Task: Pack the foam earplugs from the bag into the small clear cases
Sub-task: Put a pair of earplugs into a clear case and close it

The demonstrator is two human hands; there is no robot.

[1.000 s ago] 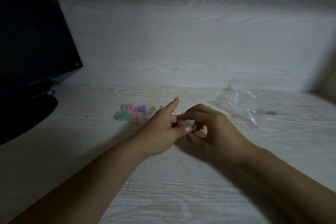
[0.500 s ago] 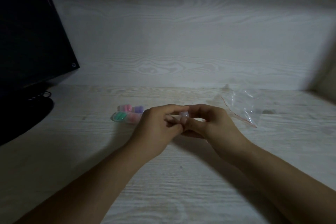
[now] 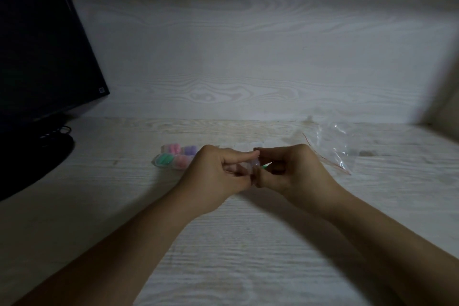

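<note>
We have brought both hands together over the counter (image 3: 223, 243). A second ago our left index finger pointed outward; now the left hand (image 3: 218, 174) has curled in, its index finger laid across the top of the small clear case (image 3: 255, 165). The right hand (image 3: 290, 171) pinches that case from the other side, so each grip is clenched on it. A sliver of green earplug (image 3: 267, 165) shows just right of the case, against the right fingers. We judge that the lid is being pressed shut on a filled case, though the dim light hides the seam. Left of the left grip lie the packed cases (image 3: 175, 158) with pink, purple and green foam. Right of the right grip sits the bag (image 3: 332, 146), seemingly near empty.
</note>
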